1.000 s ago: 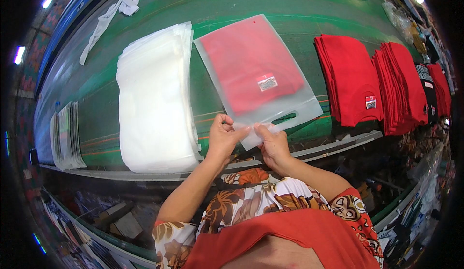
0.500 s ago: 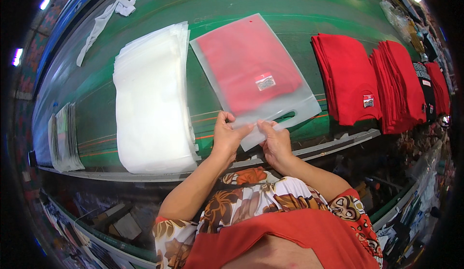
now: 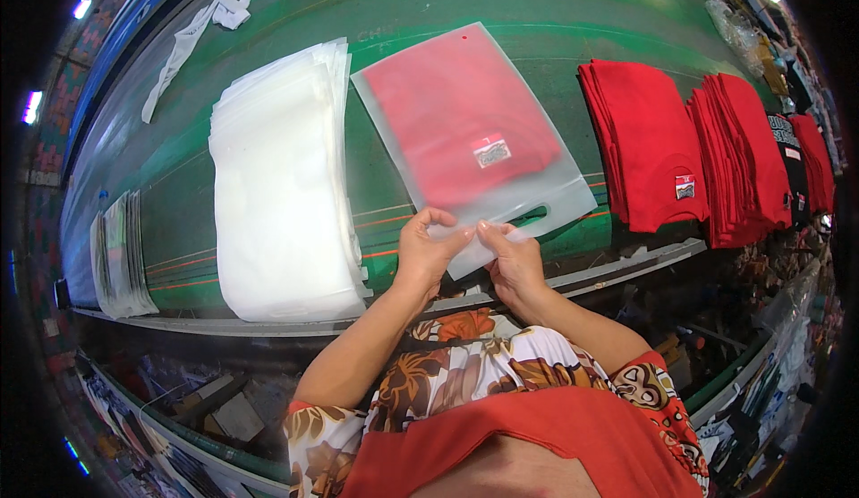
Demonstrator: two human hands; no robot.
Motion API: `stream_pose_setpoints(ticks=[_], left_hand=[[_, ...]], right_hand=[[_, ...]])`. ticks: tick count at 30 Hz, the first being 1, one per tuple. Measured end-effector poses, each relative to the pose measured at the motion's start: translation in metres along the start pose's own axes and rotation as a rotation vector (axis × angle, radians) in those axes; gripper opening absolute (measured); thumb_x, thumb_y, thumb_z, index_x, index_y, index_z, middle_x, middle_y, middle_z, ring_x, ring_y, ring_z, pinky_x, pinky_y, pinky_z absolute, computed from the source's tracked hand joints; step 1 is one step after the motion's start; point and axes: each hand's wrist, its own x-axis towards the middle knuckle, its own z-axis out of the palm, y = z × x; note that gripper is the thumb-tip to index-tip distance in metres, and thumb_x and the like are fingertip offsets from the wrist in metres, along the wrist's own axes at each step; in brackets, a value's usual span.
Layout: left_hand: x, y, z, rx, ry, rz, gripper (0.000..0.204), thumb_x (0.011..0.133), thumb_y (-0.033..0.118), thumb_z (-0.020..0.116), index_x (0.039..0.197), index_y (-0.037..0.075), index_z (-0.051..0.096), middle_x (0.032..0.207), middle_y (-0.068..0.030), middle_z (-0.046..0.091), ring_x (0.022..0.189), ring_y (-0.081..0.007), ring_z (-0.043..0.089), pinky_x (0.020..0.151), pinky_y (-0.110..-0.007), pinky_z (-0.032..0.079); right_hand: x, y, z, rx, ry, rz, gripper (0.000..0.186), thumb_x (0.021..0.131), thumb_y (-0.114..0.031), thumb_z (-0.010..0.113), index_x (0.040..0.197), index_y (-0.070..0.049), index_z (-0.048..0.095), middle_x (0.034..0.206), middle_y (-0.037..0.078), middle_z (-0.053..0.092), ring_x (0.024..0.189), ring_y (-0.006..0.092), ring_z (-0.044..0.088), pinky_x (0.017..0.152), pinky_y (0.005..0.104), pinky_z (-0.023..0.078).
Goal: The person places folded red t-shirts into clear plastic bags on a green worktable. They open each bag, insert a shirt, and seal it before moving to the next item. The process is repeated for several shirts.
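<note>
A frosted plastic bag (image 3: 564,195) with a cut-out handle lies slantwise in front of me. Inside it shows a folded red shirt (image 3: 456,109) with a small label near its collar. Both hands pinch the bag's near edge, thumbs almost touching. My left hand (image 3: 424,246) is closed on the edge's left part, and my right hand (image 3: 514,256) grips it just below the handle hole. To the left lies a thick stack of empty frosted bags (image 3: 279,185), apart from my hands.
Folded red shirts (image 3: 640,140) lie on the right, with more red stacks (image 3: 738,158) and a black garment (image 3: 787,162) beyond. At far left stands a bundle of clear packets (image 3: 123,256). A white strip (image 3: 179,55) rests on the green table (image 3: 528,1); its metal edge (image 3: 617,265) is nearest me.
My left fingers have slid slightly right along the bag's edge, closer to the right thumb. The bag and the stacks stay practically where they were.
</note>
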Motion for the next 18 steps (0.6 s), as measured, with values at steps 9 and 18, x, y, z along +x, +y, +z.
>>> stream_pose_setpoints(ticks=[9, 18], left_hand=[[-0.002, 0.011, 0.002, -0.018, -0.025, -0.086, 0.024, 0.079, -0.006, 0.077, 0.090, 0.007, 0.061, 0.089, -0.0039, 0.063, 0.078, -0.0118, 0.062, 0.067, -0.027, 0.051], [0.001, 0.004, 0.015, -0.063, 0.045, -0.040, 0.032, 0.075, -0.001, 0.082, 0.088, 0.006, 0.055, 0.088, -0.0055, 0.060, 0.079, -0.0127, 0.060, 0.064, -0.027, 0.051]], right_hand=[[0.009, -0.004, -0.010, 0.074, 0.032, -0.044, 0.013, 0.090, -0.015, 0.074, 0.088, -0.009, 0.062, 0.079, -0.001, 0.063, 0.064, 0.0072, 0.058, 0.052, 0.0211, 0.042], [-0.002, -0.010, -0.005, 0.046, 0.010, -0.038, 0.013, 0.090, -0.016, 0.074, 0.089, -0.011, 0.062, 0.082, -0.002, 0.063, 0.067, 0.0062, 0.059, 0.054, 0.0212, 0.043]])
